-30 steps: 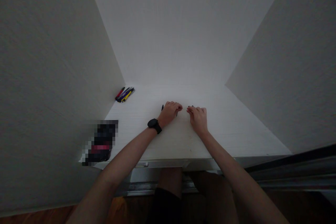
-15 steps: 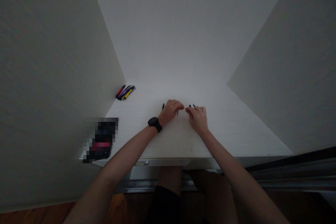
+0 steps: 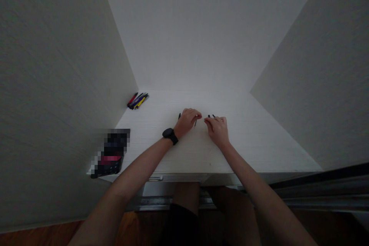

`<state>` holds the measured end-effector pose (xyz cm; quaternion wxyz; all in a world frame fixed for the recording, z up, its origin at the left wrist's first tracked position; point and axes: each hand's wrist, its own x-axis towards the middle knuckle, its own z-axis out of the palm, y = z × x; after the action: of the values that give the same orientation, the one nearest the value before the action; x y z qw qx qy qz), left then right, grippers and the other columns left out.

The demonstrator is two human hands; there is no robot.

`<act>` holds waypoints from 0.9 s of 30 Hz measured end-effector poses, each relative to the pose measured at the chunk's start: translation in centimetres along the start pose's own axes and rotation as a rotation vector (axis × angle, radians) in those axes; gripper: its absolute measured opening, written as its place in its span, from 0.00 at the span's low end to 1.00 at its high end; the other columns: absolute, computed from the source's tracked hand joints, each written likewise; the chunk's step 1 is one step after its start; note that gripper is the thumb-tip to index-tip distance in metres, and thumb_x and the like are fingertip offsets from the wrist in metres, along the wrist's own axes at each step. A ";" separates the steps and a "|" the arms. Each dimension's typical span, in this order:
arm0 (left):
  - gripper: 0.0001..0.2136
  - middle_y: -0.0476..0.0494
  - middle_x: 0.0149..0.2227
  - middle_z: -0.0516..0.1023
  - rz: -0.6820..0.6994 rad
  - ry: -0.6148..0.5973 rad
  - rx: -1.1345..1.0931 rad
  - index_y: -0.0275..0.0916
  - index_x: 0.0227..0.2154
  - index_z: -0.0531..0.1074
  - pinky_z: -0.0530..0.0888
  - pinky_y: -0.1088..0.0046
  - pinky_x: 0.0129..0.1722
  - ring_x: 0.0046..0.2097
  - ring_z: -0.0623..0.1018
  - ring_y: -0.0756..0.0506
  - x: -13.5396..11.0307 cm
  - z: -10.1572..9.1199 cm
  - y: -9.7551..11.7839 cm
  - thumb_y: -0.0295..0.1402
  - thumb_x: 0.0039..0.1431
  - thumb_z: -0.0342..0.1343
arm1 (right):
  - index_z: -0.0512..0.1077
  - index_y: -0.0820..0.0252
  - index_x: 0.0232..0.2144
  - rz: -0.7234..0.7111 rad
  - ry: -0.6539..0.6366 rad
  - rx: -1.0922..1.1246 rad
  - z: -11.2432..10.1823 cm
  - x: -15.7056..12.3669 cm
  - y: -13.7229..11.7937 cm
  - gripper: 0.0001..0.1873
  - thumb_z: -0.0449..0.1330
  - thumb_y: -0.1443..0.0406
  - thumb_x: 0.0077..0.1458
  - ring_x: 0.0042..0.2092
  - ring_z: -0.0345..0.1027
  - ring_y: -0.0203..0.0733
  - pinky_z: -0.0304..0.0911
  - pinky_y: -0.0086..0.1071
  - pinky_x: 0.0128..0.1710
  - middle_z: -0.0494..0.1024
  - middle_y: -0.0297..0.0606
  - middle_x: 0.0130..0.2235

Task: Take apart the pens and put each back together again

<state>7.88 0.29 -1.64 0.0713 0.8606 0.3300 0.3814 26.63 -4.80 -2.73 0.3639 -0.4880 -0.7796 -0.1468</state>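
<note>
From where I stand, the person sits at a white desk [image 3: 245,142], with both hands close together near its middle and the forearms reaching in from the front edge. The left hand [image 3: 186,122], with a black watch [image 3: 170,136] on its wrist, is curled and half closed, knuckles up, fingertips turned toward the other hand. The right hand [image 3: 217,130] is curled in much the same way, its fingertips turned back toward the left. The hands are just apart, not touching.

A thin dark stick [image 3: 195,122] stands just beside the left fingertips, its long axis running roughly front to back across the desk, leaning slightly. Another dark tip [image 3: 179,115] shows just past the left hand, and two small dark tips [image 3: 211,116] show past the right fingers. The hands hide most of these pieces, so I cannot tell whether either hand has hold of them.

Toward the back left corner of the desk lies a bunch of red, blue and yellow pens [image 3: 137,101]. A pixelated dark object [image 3: 111,153] sits at the desk's left side.
</note>
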 end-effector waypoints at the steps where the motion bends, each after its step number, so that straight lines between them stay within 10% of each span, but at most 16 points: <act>1: 0.12 0.46 0.38 0.79 0.003 -0.003 0.004 0.41 0.36 0.74 0.66 0.65 0.48 0.42 0.74 0.46 0.0 -0.1 0.1 0.35 0.71 0.46 | 0.76 0.60 0.39 -0.003 -0.003 0.004 0.0 0.0 0.0 0.12 0.52 0.64 0.67 0.35 0.67 0.43 0.52 0.39 0.43 0.79 0.40 0.31; 27: 0.08 0.45 0.33 0.81 -0.217 0.205 -0.583 0.39 0.37 0.77 0.77 0.71 0.37 0.33 0.79 0.49 -0.1 1.2 2.3 0.38 0.60 0.61 | 0.74 0.58 0.41 -0.071 -0.054 -0.015 -0.5 -0.3 -0.5 0.13 0.49 0.62 0.69 0.36 0.65 0.44 0.56 0.38 0.41 0.76 0.40 0.31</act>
<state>9.93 -1.40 -1.67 0.3212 0.7208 0.3023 0.5347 26.50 -5.53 -2.59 0.3337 -0.4667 -0.8048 -0.1522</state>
